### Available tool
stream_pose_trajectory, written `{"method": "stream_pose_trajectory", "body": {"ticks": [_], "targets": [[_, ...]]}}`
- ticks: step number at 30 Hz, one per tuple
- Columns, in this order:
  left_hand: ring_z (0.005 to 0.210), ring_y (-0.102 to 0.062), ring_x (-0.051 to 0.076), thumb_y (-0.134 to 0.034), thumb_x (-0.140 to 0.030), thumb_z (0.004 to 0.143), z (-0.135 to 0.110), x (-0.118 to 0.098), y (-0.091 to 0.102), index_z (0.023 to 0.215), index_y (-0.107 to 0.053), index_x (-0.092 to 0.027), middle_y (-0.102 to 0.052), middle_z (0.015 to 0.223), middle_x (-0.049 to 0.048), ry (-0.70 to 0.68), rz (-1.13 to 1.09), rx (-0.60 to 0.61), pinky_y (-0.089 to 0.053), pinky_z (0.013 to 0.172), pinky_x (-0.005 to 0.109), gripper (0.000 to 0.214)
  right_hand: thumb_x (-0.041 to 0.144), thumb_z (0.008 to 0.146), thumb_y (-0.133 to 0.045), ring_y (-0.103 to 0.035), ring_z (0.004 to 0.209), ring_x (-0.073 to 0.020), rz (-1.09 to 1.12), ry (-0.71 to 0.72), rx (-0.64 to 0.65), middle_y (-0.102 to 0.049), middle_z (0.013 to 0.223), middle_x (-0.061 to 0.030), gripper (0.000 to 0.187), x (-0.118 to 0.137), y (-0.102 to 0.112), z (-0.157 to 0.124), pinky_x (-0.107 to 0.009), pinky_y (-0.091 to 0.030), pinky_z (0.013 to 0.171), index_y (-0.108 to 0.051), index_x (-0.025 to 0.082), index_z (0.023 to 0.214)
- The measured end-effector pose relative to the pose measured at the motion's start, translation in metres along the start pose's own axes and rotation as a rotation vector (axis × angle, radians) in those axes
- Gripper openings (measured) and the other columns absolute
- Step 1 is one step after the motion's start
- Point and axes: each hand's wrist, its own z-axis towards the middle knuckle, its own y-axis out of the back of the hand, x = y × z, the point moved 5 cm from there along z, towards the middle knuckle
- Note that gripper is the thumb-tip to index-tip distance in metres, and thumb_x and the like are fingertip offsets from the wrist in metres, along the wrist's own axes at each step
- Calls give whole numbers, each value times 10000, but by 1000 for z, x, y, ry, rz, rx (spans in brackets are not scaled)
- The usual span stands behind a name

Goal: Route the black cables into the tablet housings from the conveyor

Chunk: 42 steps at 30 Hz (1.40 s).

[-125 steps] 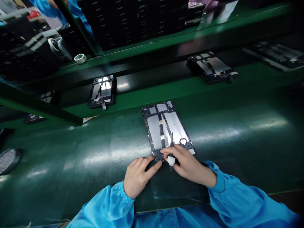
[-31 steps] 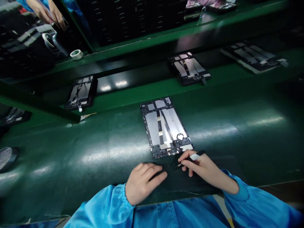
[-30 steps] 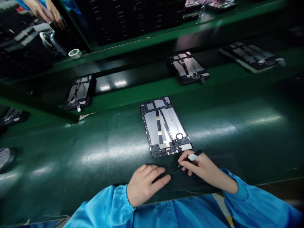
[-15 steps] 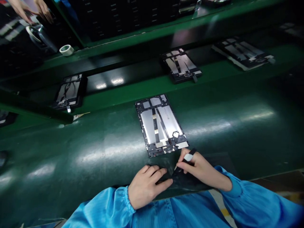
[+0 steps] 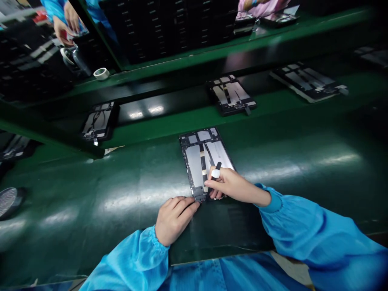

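An opened tablet [image 5: 194,161] lies face down on the green bench, with silver battery panels and dark ribbon cables showing. My right hand [image 5: 226,182] reaches over its lower end, fingers closed around a slim black tool [image 5: 218,165] with a white band. The tool's tip is hidden behind my fingers, so I cannot tell whether it touches the tablet. My left hand [image 5: 176,217] rests on the bench, palm down with fingers stretched out. Its fingertips meet the tablet's lower left corner.
Beyond the bench edge, similar opened tablets [image 5: 233,93] lie along a lower green strip. A tape roll [image 5: 101,74] sits on the ledge behind. A green post [image 5: 57,135] slants in from the left. A round dark-rimmed dish [image 5: 10,202] is at far left. Co-workers' hands [image 5: 66,25] show at the top.
My right hand has moved up and left with the tool, from in front of the tablet to over its lower end. My left hand has moved to the tablet's corner.
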Motion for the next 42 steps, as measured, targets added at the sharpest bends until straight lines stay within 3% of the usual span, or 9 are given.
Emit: {"method": "stream_pose_trajectory", "body": {"ticks": [5,13,24,42], "targets": [[912,-602,173,-579,-142,952,0,-1,0,1129,-640,-158,-707,1058,52,3,-5,-8,-466,783,296,188,368,787,-671,-718,588,-212,1,-16,-36,-676,572,-12,208,-2,2,0,-325,-595,564,-543,205,782],[890,-598,182,-420,-122,1009,2,-8,2,1215,-627,-183,-690,1093,61,-65,159,78,-456,707,312,298,413,812,-649,-719,573,-187,31,6,-43,-690,585,-11,243,-7,5,3,-290,-591,551,-519,209,803],[911,-608,166,-595,-124,944,-3,-1,-1,1153,-632,-151,-709,1070,49,16,-26,-25,-472,775,297,214,410,800,-654,-720,593,-198,-3,-4,-24,-675,581,-6,244,-8,1,1,-305,-594,561,-526,202,807],[917,-623,165,-569,-146,960,-3,-2,-2,1182,-623,-169,-713,1072,57,37,-12,-5,-482,785,295,230,351,833,-633,-727,618,-212,-50,-17,-56,-671,593,-1,177,-2,0,-2,-327,-602,578,-541,205,796]]}}
